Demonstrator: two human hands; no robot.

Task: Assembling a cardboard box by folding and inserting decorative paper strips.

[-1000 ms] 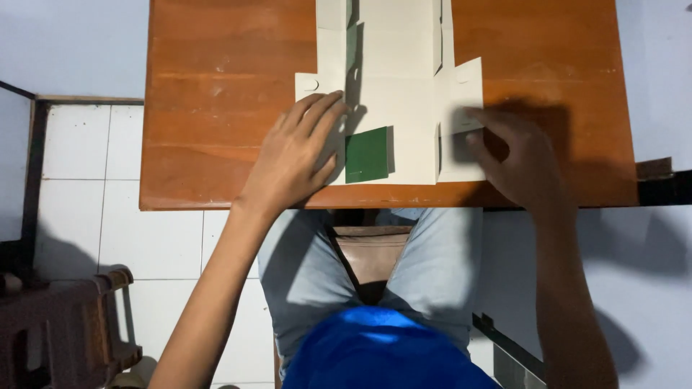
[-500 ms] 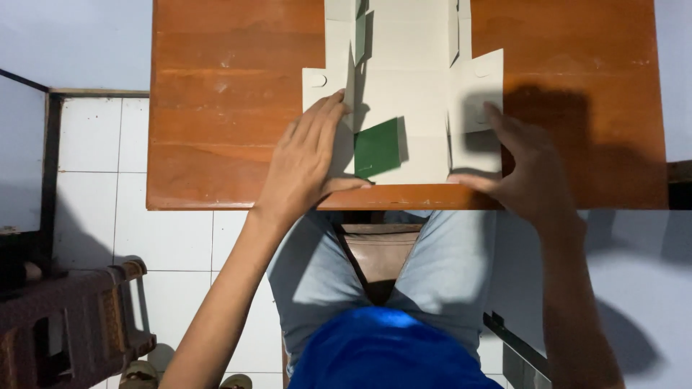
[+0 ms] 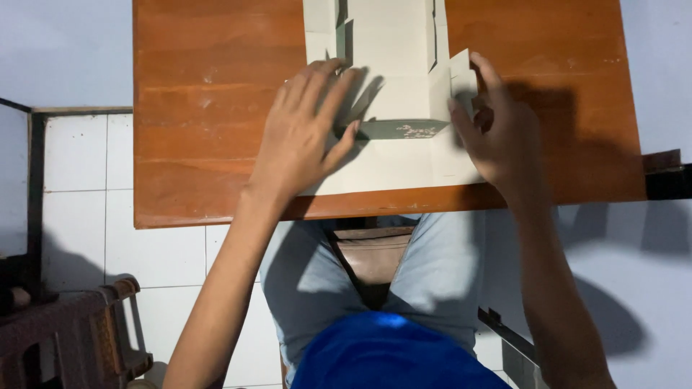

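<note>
Person seated at the reddish-brown wooden counter (image 3: 216, 108), folding a flat, pale cream die-cut cardboard box blank (image 3: 393, 65). The blank lies at the middle of the counter's near edge and runs off toward the far edge, out of view.

Progress: early, by my read. One cross panel near the near edge is raised, showing its green printed outer face (image 3: 400, 130) as a low upright wall. Side flaps further back are partly lifted at the creases. The near flap lies flat on the counter, unfolded. No closed corner and no tucked tab is visible, so most of the forming is left.

Left hand (image 3: 303, 137): palm down, fingers spread, pressing the blank's left side flat, fingertips by the left flap and thumb beside the green wall. Grip is apart, nothing clamped.

Right hand (image 3: 497, 130): at the blank's right side, fingers curled on the small right flap (image 3: 461, 72), lifting or pinching it. The hand hides the contact, so the pinch is probably closed on the flap, not certain.

Blank looks clean, with sharp creases and no tears. Tiled floor (image 3: 79, 180) below left.
</note>
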